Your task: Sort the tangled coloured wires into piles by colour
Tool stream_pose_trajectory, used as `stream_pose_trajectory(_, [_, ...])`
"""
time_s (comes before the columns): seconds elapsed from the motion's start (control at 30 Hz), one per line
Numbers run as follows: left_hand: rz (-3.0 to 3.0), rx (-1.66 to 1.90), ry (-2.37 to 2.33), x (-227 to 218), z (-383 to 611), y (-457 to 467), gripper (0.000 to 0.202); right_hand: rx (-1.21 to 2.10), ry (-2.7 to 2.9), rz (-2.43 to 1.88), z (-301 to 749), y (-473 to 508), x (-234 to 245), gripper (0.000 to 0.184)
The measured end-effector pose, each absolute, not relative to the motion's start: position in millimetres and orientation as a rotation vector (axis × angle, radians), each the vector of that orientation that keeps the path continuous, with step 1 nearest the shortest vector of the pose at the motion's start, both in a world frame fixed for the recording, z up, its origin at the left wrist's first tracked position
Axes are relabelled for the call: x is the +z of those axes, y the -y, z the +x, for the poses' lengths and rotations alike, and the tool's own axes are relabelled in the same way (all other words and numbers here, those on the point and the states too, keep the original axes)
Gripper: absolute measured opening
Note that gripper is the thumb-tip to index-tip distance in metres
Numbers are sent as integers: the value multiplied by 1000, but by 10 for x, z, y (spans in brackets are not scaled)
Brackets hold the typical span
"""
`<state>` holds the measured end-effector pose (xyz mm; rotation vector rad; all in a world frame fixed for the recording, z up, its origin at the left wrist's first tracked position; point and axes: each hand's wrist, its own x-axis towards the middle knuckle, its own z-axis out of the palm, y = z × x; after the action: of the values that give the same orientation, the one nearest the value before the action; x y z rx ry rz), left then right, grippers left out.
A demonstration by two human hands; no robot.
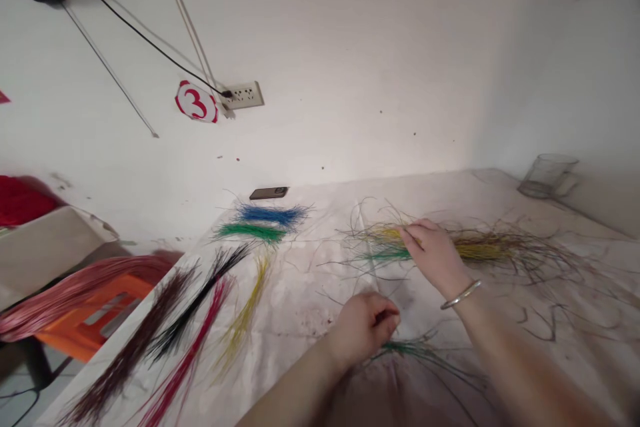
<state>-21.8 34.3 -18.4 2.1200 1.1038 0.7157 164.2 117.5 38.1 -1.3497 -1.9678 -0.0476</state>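
Dark brown strands (131, 347), black strands (200, 300), red strands (187, 353) and yellow strands (245, 317) lie fanned on the stained white desk (300, 293), left of the fingers, with blue strands (270, 215) and green strands (249, 232) farther ahead. The left hand (363, 327) curls just beside a thin green wisp (407, 347); whether it grasps anything, I cannot tell. The right hand (434, 255), fingers released, rests on a yellow-green tangle (480, 250), a silver bangle (461, 294) on its wrist.
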Motion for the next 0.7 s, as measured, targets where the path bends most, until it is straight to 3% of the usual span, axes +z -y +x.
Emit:
stream_pose_trajectory(0.3, [1545,982,-1109,-288,-229,-422,35,230,2177,-1326,1474,-924,-4,30])
stream_pose_trajectory(0.47, [1269,1201,-1063,-276,-250,-476,51,160,2417,-1265,1379,-811,20,27])
stream_pose_trajectory(0.7, [1066,1286,-1182,-212,-258,-482,37,118,2509,-1211,1318,-764,5,23])
